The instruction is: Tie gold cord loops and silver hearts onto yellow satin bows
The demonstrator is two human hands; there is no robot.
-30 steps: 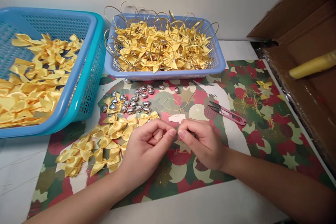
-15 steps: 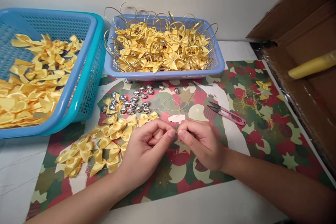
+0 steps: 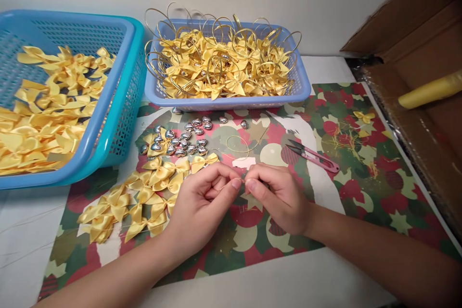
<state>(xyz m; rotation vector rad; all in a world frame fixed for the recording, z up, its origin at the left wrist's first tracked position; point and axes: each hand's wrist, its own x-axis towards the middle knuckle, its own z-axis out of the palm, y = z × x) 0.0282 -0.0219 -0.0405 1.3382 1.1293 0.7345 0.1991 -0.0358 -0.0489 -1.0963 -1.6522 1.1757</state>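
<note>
My left hand (image 3: 207,207) and my right hand (image 3: 276,195) meet over the patterned paper, fingertips almost touching. Each pinches thumb against forefinger on a fine thread (image 3: 242,180), of which only a tiny bit shows between the tips. Beyond them a looped gold cord (image 3: 238,147) lies on the paper. Yellow satin bows (image 3: 159,175) are spread beside and behind my left hand, some linked by thin thread. Several silver heart-shaped beads (image 3: 184,144) sit in a cluster farther back. Pink-handled thread snips (image 3: 314,155) rest to the right, blades pointing left.
A blue basket (image 3: 227,102) at the back holds bows with gold wire loops. Nested blue and teal baskets (image 3: 119,101) with more bows stand at left. Thread scraps (image 3: 348,142) lie at right, near a cardboard box (image 3: 393,101) with a yellow roll (image 3: 431,90).
Both hands keep nearly the same pinch and place. The whole view has shifted very slightly; nothing on the table has visibly moved.
</note>
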